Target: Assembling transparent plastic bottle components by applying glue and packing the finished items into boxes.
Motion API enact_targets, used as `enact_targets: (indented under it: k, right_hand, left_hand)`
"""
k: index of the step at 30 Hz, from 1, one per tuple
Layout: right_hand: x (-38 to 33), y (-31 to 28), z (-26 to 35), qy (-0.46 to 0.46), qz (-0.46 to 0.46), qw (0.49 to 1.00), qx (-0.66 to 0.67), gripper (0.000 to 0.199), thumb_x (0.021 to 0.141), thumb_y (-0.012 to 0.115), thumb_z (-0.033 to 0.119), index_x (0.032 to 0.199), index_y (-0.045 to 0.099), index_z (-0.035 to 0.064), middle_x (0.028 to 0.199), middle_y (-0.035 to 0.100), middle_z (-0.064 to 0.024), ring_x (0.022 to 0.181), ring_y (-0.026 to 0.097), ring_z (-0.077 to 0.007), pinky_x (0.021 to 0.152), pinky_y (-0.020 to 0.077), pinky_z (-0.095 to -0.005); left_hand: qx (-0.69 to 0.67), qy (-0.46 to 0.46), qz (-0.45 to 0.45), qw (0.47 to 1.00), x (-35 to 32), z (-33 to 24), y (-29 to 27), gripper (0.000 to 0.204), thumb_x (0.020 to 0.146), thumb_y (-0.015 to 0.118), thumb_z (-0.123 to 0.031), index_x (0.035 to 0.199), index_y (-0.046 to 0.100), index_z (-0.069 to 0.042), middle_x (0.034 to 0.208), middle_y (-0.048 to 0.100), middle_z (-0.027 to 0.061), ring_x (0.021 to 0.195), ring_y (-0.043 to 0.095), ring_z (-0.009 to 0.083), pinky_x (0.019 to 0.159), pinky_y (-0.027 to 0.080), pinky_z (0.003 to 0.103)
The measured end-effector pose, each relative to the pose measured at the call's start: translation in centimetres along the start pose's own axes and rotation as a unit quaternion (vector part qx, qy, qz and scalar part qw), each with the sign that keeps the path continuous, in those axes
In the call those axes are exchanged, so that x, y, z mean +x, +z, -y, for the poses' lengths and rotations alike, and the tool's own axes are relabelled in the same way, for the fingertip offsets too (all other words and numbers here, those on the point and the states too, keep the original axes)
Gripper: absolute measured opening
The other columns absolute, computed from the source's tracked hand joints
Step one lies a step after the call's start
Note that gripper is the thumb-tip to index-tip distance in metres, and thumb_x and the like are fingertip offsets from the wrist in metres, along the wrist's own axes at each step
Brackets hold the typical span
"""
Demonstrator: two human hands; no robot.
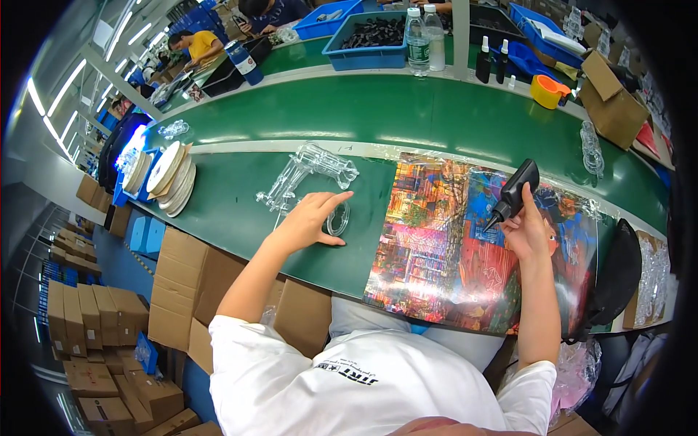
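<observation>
My right hand (529,231) is closed around a black squeeze bottle with a pointed nozzle (515,192), its tip angled down and left over a colourful printed mat (429,240). On the green bench (233,190) to the left, my left hand (314,219) has its thumb and fingers spread apart. Beside and partly under that hand lies a clear plastic ring (338,219); I cannot tell whether the fingers touch it. Just beyond are several clear plastic parts (309,166), in a loose cluster.
Round white discs (171,178) are stacked at the bench's left. Past the raised ledge stand a blue bin of black parts (371,42), water bottles (418,47) and an orange tape dispenser (549,92). A black cloth item (616,272) lies at right. Two co-workers sit at far left.
</observation>
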State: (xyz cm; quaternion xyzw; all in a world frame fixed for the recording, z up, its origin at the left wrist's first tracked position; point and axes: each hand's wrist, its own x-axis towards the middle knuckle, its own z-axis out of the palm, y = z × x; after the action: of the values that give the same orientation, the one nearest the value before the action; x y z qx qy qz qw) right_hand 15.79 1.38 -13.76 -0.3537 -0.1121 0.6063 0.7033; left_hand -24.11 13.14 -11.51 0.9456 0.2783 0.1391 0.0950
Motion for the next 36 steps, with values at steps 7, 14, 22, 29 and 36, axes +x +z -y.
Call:
enact_targets:
  k: [7, 14, 22, 29, 36]
  right_hand:
    - [-2.6, 3.7, 2.7, -0.044, 0.009, 0.999, 0.012, 0.02, 0.086, 0.063, 0.024, 0.093, 0.057, 0.0067, 0.077, 0.058, -0.0014, 0.047, 0.036, -0.0033, 0.041, 0.0287, -0.0174]
    - [-2.2, 3.9, 1.3, -0.094, 0.06, 0.993, 0.047, 0.028, 0.085, 0.062, 0.022, 0.105, 0.054, 0.0029, 0.082, 0.058, -0.0024, 0.052, 0.041, -0.0046, 0.041, 0.0313, -0.0164]
    - [-5.0, 5.1, -2.6, -0.382, -0.016, 0.897, -0.222, 0.049, 0.079, 0.065, 0.029, 0.114, 0.048, -0.0011, 0.096, 0.054, -0.0074, 0.08, 0.054, -0.011, 0.068, 0.0453, -0.0214]
    - [-5.9, 3.5, -3.4, -0.42, 0.103, 0.79, -0.436, 0.048, 0.077, 0.066, 0.019, 0.116, 0.047, -0.0008, 0.103, 0.055, -0.0094, 0.092, 0.055, -0.0157, 0.081, 0.0453, -0.0266]
    - [-5.3, 4.1, -3.4, -0.357, 0.066, 0.843, -0.398, 0.046, 0.077, 0.066, 0.016, 0.116, 0.047, -0.0002, 0.106, 0.054, -0.0099, 0.091, 0.056, -0.0155, 0.082, 0.045, -0.0276]
  left_hand:
    - [-0.245, -0.09, -0.104, 0.96, 2.3, -3.8, -0.5, 0.085, 0.053, 0.087, -0.02, 0.125, 0.045, -0.009, 0.11, 0.056, 0.0088, 0.102, 0.055, 0.0237, 0.091, 0.043, 0.033]
    - [-0.288, 0.056, -0.144, 0.945, 10.2, -7.2, 2.5, 0.067, 0.055, 0.084, -0.011, 0.113, 0.05, -0.007, 0.099, 0.059, 0.0097, 0.093, 0.059, 0.0258, 0.082, 0.048, 0.035]
    - [-0.322, 0.06, -0.192, 0.925, 10.2, -8.0, 6.5, 0.056, 0.058, 0.081, -0.011, 0.105, 0.052, -0.006, 0.1, 0.058, 0.011, 0.091, 0.058, 0.027, 0.079, 0.048, 0.036]
    - [-0.309, 0.057, -0.171, 0.934, 10.2, -7.2, 6.9, 0.057, 0.056, 0.081, -0.011, 0.106, 0.053, -0.006, 0.101, 0.058, 0.0107, 0.093, 0.056, 0.0288, 0.082, 0.045, 0.037]
    - [-0.306, 0.073, -0.176, 0.933, 10.2, -7.2, 7.4, 0.056, 0.057, 0.08, -0.011, 0.106, 0.053, -0.005, 0.1, 0.057, 0.0109, 0.092, 0.056, 0.0293, 0.081, 0.045, 0.038]
